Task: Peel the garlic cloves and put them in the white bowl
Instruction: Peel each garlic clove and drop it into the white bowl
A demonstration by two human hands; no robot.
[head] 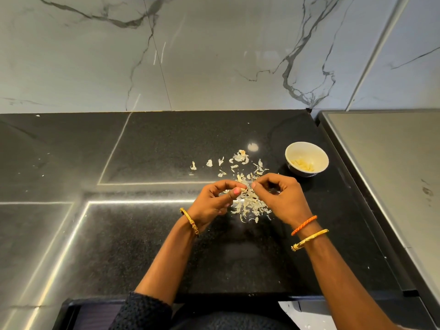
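Both hands at frame centre, working a garlic clove over the heap of skins.

I see the left hand point(214, 198) with fingers curled, pinching a small pale garlic clove point(243, 188) between thumb and forefinger; the right hand point(278, 196) sits just beside it, its fingers curled too and thumb and forefinger tips pinched together, though I cannot tell what they hold. Under and beyond both hands lies a scatter of thin papery garlic skins point(247, 203) on the black speckled stone countertop point(142, 246). The small round white bowl point(307, 158) stands right of centre, apart from the hands, with several peeled yellowish cloves point(303, 165) inside.
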